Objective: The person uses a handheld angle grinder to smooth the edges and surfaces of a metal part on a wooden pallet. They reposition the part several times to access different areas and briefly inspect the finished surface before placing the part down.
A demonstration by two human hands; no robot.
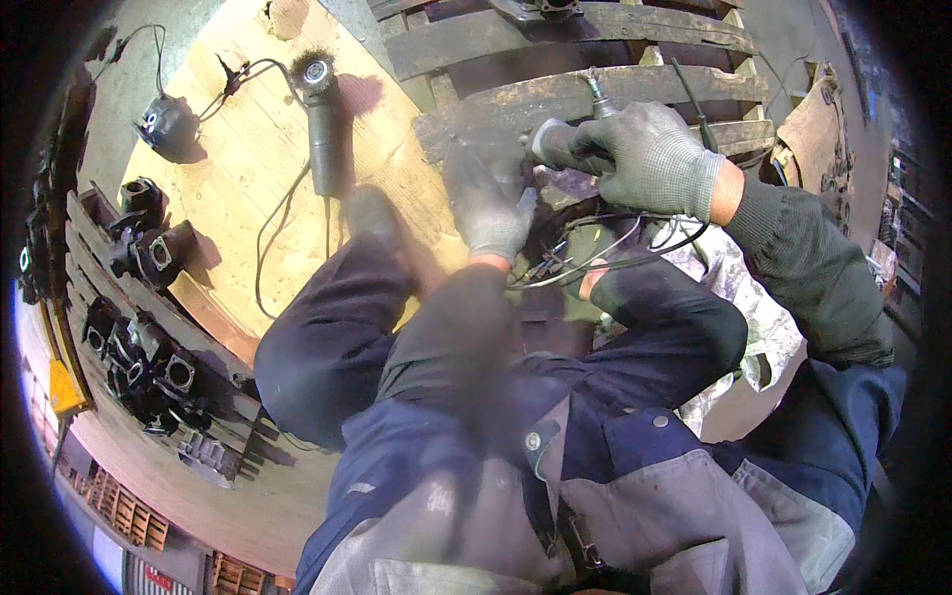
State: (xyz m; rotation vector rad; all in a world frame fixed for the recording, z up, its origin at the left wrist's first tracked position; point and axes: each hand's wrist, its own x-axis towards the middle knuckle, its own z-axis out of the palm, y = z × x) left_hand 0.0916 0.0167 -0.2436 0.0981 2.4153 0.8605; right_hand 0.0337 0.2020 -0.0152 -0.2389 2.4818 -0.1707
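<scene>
My right hand (659, 149), in a grey knit glove, is wrapped round a small hand-held disc grinder (551, 144). Its pale round disc faces left, toward my left hand. A metal fitting (598, 91) stands up beyond the right-hand fingers. My left hand (488, 203), gloved too, reaches forward over a dark grey piece (511, 159) close to the disc. Blur hides its fingertips, so its grip does not show. Under the hands lies a tangle of thin cables (575, 263) between my legs.
An angle grinder with a wire cup brush (322, 124) lies on a wooden board (248, 188). Dark metal castings (164, 253) sit left, with several more (144, 362) on a pallet. One black casting (169, 127) stands at the board's edge. A slatted pallet (535, 104) is ahead; patterned cloth (764, 337) right.
</scene>
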